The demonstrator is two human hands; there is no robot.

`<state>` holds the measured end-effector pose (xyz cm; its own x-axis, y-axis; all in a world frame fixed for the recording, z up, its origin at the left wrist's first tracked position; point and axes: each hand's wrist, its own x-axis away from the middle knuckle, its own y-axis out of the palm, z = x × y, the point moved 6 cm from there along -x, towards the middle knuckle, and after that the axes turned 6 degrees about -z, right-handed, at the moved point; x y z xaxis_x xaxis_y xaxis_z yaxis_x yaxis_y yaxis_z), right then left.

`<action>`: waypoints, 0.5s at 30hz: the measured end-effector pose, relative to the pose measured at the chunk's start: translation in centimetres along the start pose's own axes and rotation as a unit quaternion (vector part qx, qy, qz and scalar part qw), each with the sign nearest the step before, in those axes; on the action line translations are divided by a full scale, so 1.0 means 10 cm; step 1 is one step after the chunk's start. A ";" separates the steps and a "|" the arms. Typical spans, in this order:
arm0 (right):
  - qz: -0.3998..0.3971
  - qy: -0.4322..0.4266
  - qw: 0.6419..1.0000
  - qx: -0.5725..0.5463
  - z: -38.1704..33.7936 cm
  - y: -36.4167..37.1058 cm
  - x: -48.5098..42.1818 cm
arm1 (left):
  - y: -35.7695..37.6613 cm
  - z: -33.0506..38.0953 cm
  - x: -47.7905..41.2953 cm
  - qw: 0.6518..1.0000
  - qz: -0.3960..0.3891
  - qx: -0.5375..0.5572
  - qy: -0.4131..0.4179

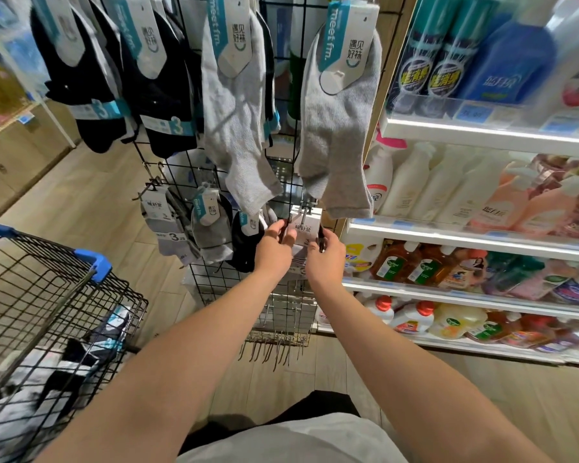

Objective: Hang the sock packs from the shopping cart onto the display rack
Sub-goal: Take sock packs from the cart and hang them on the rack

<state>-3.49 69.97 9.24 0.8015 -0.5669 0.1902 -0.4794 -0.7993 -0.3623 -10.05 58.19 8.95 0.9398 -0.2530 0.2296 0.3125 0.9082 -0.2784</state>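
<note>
Several sock packs lie heaped in the shopping cart (pixel 47 315) at the far left, low in its wire basket, with its blue-capped rim near the lower rows of the display rack (pixel 214 285). Bare wooden floor (pixel 81 195) lies open beyond the cart and between it and the rack's foot. On the black wire grid, dark packs hang at the upper left, grey ones in the middle and upper right, and a lower row of smaller packs sits just left of the hands. Below that row, bare hooks (pixel 274 349) jut out from the bottom of the rack. The left hand (pixel 274 247) pinches the left edge of a white-carded sock pack (pixel 304 230), and the right hand (pixel 326 259) grips its right edge; the card's top meets a metal hook on the grid. A grey sock hangs just above. The white edge of the shelves (pixel 465 240) of bottles stands close to the right.
</note>
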 end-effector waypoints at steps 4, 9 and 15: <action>0.012 0.026 1.000 0.007 0.01 0.02 0.21 | -0.23 -0.07 0.26 0.999 0.005 -0.037 -0.002; -0.124 0.068 0.990 0.001 -0.05 0.39 0.73 | -0.70 -0.49 0.71 0.996 -0.033 -0.070 -0.046; -0.274 0.100 0.956 0.034 -0.26 1.37 1.24 | -1.71 -0.90 1.24 0.990 0.033 -0.097 -0.102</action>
<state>-1.02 51.46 9.07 0.8381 -0.0989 0.5364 0.0228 -0.9762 -0.2157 -2.46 36.54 8.16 0.9177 -0.1042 0.3833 0.2901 0.8349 -0.4677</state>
